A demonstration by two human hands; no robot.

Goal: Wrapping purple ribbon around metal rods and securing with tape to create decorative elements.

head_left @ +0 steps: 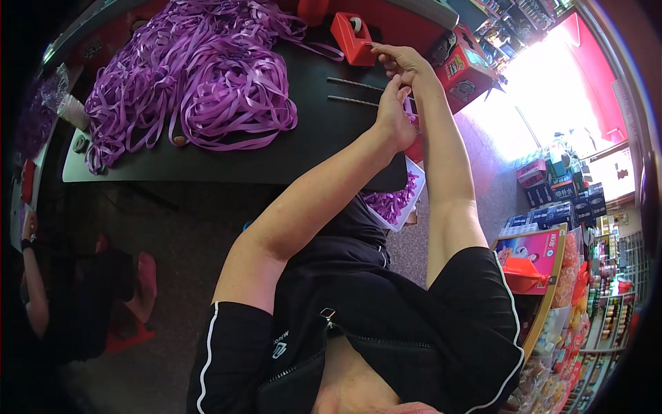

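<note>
My right hand (407,65) reaches to the end of a red tape dispenser (353,41) holding a small white roll. Its fingertips are pinched at the dispenser's edge; what lies between them is too small to make out. Just below, my left hand (394,119) is held at the table's right end with its fingers bent up against the right hand. A purple ribbon strip (408,105) shows beside the left palm, partly hidden. Two thin rods (349,101) stick out over the tabletop to the left of my hands.
A big heap of purple ribbon (227,90) covers much of the black table (317,155). Below its right corner stands a white bin (416,200) with purple pieces. A red box (463,69) is beyond my right hand. At far left, another person's arm (34,283) shows.
</note>
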